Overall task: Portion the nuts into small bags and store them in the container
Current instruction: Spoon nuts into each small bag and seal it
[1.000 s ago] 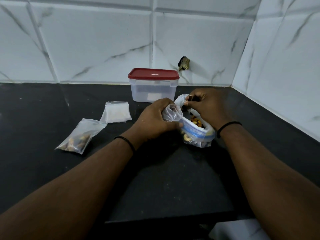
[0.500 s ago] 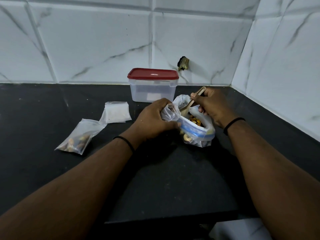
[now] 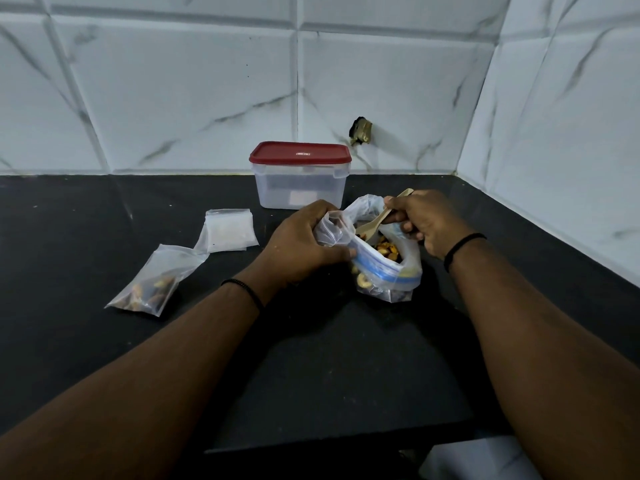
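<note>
At centre frame the left hand pinches a small clear plastic bag by its mouth, its grip closed on the film, beside the large blue-banded zip bag of mixed nuts standing on the black bench. The right hand has its grip wrapped round a pale wooden spoon, bowl dipped into the nuts. The scoop probably goes best kept level, with the small mouth held wide and touching the big bag's rim. The film looks thin, crinkly and slippery; the nuts are lumpy, curved, orange-brown. A filled small bag lies at left, empty bags stacked nearby. The translucent box with a red lid, above centre, is closed.
</note>
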A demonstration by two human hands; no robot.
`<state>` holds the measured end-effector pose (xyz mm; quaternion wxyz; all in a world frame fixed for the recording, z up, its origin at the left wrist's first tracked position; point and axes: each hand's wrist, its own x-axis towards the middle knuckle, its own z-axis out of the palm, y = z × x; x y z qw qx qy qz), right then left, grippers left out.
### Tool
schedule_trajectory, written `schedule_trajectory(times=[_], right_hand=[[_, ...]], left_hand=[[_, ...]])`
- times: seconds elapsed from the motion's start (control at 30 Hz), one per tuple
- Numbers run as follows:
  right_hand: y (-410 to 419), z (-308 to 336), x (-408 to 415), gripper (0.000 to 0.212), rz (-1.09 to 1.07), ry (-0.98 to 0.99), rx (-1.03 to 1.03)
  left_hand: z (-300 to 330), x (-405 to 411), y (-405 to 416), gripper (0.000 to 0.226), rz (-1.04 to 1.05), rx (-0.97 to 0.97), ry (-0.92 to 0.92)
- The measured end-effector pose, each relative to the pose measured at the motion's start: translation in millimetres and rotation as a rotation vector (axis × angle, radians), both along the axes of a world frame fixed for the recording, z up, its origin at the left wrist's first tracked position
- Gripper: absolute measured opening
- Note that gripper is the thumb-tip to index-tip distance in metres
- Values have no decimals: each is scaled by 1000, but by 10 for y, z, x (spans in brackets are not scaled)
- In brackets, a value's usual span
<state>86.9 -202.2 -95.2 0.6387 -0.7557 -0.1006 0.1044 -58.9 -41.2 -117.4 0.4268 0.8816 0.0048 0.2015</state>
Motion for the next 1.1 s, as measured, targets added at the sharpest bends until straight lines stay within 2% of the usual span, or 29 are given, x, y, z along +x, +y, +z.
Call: schedule_trajectory(times=[0.2,0.3,0.5,0.57,0.67,0.73,0.83,0.97,1.1], right_hand=[[-43,22,88,19,-80,53,83],[-46,64,84,18,-104,64,165],[55,262,-236,14,28,68,350],[97,278,-372,15,69,-29,298],[121,283,-522,14,108,-342,149],[113,299,-579,19,160,-523,134],[78,328,-594,19,233,-647,172],[22,312,-498,12,230,-613,221],[-34,313,-420,13,203,-430,290]], left_hand=[[-25,17,32,51,55,-97,-89],[-31,24,37,47,85,-118,-106],[-14,18,16,44,75,-115,-81],[-14,23,9,41,74,-113,-77],[-16,28,15,39,86,-111,-88],[-21,33,27,39,97,-110,-96],[-25,37,36,42,108,-111,-101],[-25,32,23,45,107,-121,-94],[-21,32,11,47,107,-131,-75]])
